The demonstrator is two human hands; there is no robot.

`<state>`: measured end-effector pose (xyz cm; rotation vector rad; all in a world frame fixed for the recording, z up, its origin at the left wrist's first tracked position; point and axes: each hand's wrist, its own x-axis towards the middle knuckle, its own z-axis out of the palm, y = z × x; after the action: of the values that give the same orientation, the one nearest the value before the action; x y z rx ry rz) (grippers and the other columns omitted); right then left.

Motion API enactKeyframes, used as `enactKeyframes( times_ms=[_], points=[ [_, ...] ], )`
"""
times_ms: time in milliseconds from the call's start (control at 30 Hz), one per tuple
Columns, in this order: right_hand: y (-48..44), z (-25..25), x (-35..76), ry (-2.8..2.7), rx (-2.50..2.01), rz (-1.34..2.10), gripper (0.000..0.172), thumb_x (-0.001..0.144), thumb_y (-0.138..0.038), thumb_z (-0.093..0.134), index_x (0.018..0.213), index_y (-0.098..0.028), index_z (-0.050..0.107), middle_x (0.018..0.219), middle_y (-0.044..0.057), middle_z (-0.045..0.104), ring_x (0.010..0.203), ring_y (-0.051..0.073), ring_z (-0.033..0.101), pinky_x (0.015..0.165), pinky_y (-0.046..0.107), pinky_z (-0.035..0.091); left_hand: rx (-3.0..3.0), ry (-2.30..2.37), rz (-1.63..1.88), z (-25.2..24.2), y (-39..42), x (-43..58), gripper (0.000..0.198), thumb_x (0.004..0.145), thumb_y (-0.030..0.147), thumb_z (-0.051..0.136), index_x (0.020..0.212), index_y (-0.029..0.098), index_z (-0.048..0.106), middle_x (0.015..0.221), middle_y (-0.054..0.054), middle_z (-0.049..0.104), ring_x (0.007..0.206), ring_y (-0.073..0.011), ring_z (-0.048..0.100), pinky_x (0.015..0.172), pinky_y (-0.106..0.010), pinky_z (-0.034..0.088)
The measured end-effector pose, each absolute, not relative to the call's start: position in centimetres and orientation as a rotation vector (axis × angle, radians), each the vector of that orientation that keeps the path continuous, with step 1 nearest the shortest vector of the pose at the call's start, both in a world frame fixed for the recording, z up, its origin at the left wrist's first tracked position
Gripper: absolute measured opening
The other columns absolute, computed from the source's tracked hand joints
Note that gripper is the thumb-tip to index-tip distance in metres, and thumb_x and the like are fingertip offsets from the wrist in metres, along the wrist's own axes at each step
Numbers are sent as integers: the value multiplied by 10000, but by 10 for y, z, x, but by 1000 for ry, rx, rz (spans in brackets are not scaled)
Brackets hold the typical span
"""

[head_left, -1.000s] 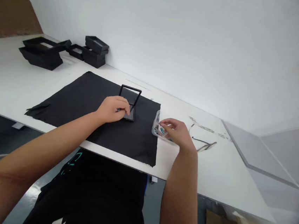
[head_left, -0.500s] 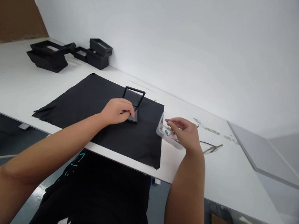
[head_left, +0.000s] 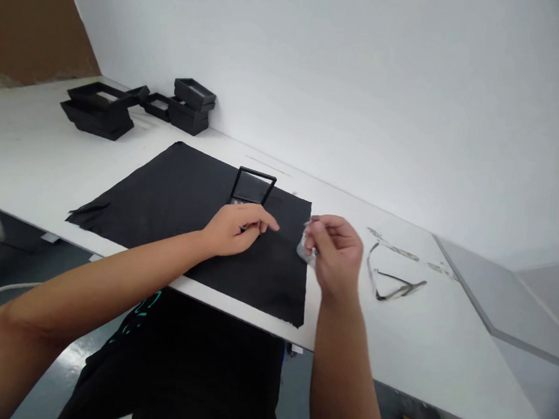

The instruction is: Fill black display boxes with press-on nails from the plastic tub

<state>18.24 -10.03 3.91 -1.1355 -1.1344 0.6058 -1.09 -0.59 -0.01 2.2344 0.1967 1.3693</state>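
Note:
My left hand (head_left: 238, 230) is over the black cloth with its index finger stretched to the right and the thumb under it; I see nothing in it. Just behind it stands an open black case (head_left: 237, 200) with a see-through framed lid tilted up, its lower part mostly covered by the hand. My right hand (head_left: 338, 255) is closed in a pinch at the cloth's right edge. A small dark piece (head_left: 314, 219) shows at its fingertips, too small to name. Under that hand is a clear plastic tray (head_left: 302, 247), largely hidden.
The black cloth (head_left: 162, 192) covers the middle of the white table (head_left: 423, 355). Several black frame boxes (head_left: 103, 120) are stacked at the back left, with more boxes (head_left: 189, 118) against the wall. Eyeglasses (head_left: 400, 290) lie right of my right hand. A grey panel (head_left: 509, 291) is farther right.
My left hand has moved right and nearer to me, off the case's base, and its index finger has stretched out. My right hand has turned more upright, its fingertips still pinched over the tray.

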Motion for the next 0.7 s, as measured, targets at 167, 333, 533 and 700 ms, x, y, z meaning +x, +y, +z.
enactKeyframes(
  times_ms=[167,333,533,700],
  points=[
    [-98,32,131,-1232,-1001,963,177,824,-383,770,856,-226,694,706,-19,650,549,81,543,442,190,444,2100,32,1539,5,-13,-11,526,889,234,481,1410,203,423,934,-39,622,702,-113,583,622,-252,493],
    [-99,25,132,-1214,-924,1225,203,852,-408,747,866,-217,680,704,-33,601,523,63,489,451,193,417,2113,-94,1610,11,-12,-12,378,900,413,564,1199,184,591,824,-21,622,690,-115,573,637,-251,505],
    [-102,23,133,-1177,-923,1346,226,826,-416,771,892,-214,693,657,-50,546,510,57,422,448,199,344,2150,-76,1661,15,-17,-10,140,890,255,609,990,193,685,755,-3,643,643,-86,566,621,-213,508],
    [-99,23,132,-1130,-941,1338,268,778,-445,807,883,-225,697,683,-41,572,508,60,411,447,212,325,2162,9,1646,14,-18,-11,169,899,253,646,1047,206,711,754,-2,648,661,-91,598,657,-226,542]
  ],
)
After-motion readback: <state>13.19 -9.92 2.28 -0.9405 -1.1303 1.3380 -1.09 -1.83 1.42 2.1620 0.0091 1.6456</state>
